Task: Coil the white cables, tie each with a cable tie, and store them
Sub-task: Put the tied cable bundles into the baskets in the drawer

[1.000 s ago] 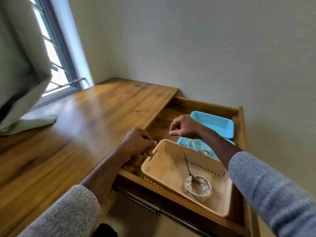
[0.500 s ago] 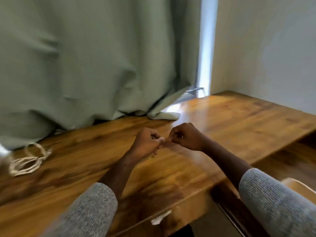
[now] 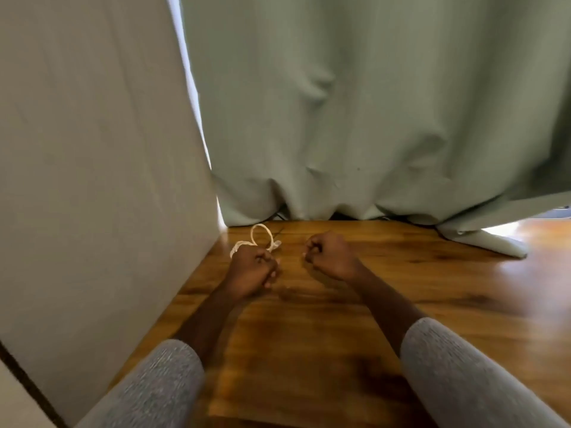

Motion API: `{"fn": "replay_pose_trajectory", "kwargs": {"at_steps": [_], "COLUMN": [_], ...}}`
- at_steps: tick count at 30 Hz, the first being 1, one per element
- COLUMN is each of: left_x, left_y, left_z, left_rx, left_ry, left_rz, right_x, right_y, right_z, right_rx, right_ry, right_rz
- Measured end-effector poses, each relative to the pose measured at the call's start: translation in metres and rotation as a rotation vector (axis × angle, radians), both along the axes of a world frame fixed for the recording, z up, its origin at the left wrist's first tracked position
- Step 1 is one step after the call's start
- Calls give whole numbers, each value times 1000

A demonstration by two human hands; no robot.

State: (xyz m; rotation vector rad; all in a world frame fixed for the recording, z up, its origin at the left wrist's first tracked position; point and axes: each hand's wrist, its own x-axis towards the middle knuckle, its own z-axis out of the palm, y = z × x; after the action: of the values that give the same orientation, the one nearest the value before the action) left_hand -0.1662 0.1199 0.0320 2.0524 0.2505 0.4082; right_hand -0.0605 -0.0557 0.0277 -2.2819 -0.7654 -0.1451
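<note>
The left hand (image 3: 251, 270) apparently gripped the white cable (image 3: 258, 240); the right hand (image 3: 329, 254) was fisted, seemingly empty. Next step: coiling.

Brightness: moderate, soft daylight, no hard contrast.
Light source: window behind the curtain (image 3: 355, 112); a bright slit shows along its left edge and a bright patch at far right.
Glare: pale sheen on the wooden surface (image 3: 463, 288) at right, strongest under the curtain hem.
Shadows: soft, dark patches on the surface below both forearms and beside the left hand (image 3: 251, 271) and right hand (image 3: 329, 254).
Blur: slight motion softness overall; sleeves at the bottom are out of focus.
Distortion: wide-angle stretch; the left wall (image 3: 92, 180) leans and edges bow.
</note>
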Motion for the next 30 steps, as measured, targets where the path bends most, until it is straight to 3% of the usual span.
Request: {"fn": "replay_pose_trajectory", "kwargs": {"at_steps": [5, 10, 13, 17, 22, 26, 30], "left_x": [1, 19, 35, 51, 58, 59, 56], "left_y": [56, 95, 111, 122, 121, 125, 126], "left_z": [-7, -14, -21, -28, -26, -30, -32], "left_rx": [-30, 69, 49, 0, -47, -47, -44], "left_ry": [50, 44, 77, 105, 96, 112, 103], "left_rz": [176, 326, 347, 347, 328, 331, 320], "right_x": [7, 28, 42, 53, 63, 58, 62], "right_y": [57, 91, 104, 116, 132, 149, 157], "right_z": [3, 1, 2, 3, 14, 20, 11], "right_rx": [141, 225, 168, 177, 70, -47, 10], "right_ry": [30, 91, 245, 603, 804, 804, 810], "right_rz": [-90, -160, -255, -399, -267, -221, -216]}}
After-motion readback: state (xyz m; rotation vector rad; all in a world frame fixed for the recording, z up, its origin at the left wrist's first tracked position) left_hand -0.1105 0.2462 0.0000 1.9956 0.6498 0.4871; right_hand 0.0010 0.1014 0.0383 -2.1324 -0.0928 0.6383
